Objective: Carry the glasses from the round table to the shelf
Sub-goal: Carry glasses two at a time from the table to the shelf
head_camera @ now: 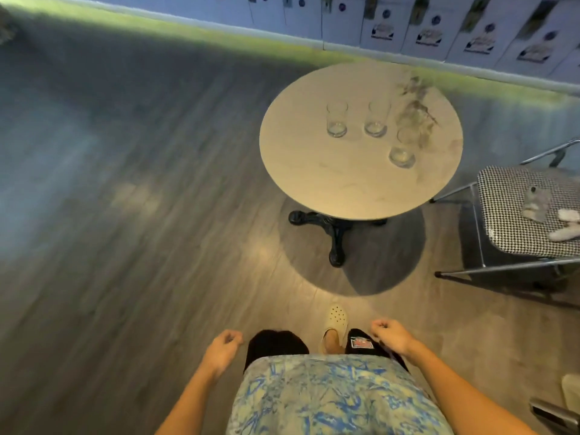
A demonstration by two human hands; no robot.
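Observation:
Three clear empty glasses stand upright on the round pale marble table: a left glass, a middle glass and a nearer right glass. The table stands ahead of me, right of centre, on a black cast-iron foot. My left hand and my right hand hang low by my hips, well short of the table, fingers loosely curled and holding nothing. No shelf is in view.
A metal-framed chair with a houndstooth seat stands right of the table, with small plush toys on it. A wall with posters runs behind the table. Wood-look floor spreads to the left.

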